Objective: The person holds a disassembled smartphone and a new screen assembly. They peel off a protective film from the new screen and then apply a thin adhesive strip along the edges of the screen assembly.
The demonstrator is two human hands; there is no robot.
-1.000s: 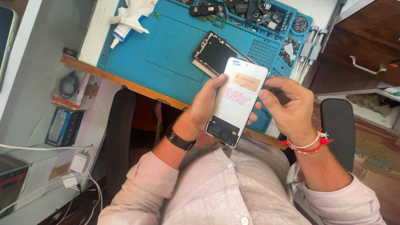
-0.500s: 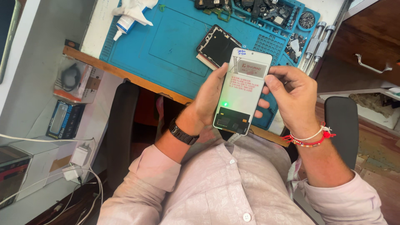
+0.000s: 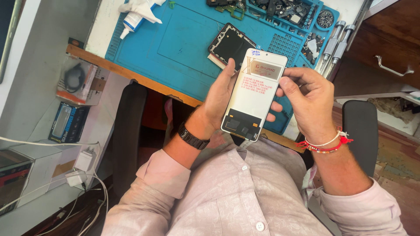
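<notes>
Panel (image 3: 253,94) tilted slightly since earlier | white, sticker above, black patch below | left hand (image 3: 218,98); right hand (image 3: 306,102) both clasp it

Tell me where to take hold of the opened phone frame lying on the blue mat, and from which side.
Grip the phone frame by its two long edges, coming down from above. It lies flat with its open side up, so the rim is the only raised part to pinch. Its near corner sits behind the white screen panel that the left hand and right hand hold, so approach from the mat's bare side, probably safest.
</notes>
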